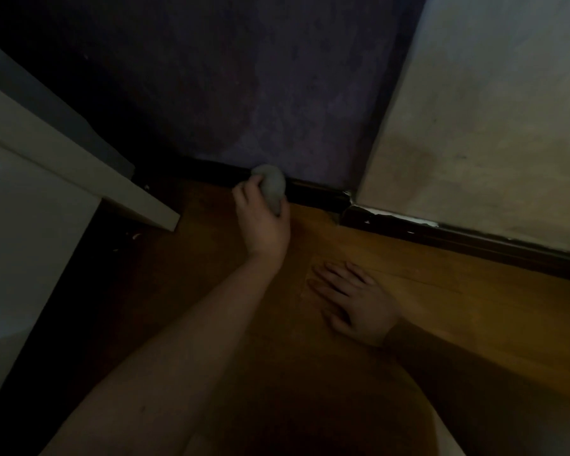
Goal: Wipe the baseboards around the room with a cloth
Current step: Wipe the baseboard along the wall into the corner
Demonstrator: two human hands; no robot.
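Baseboards [316, 192] of dark wood run along the foot of the purple wall [244, 93] and the pale wall [491, 143], meeting at a chipped corner. Left hand [264, 222] grips a balled grey cloth [272, 187] pressed against the baseboard. Right hand [356, 301] lies flat, fingers spread, on the wooden floor [458, 307]. White furniture [63, 153] stands at left.

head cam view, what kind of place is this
Probably a dim room corner in a home. A dark baseboard runs along a purple wall to meet a pale wall, above a wooden floor. The left hand holds a cloth against the baseboard.
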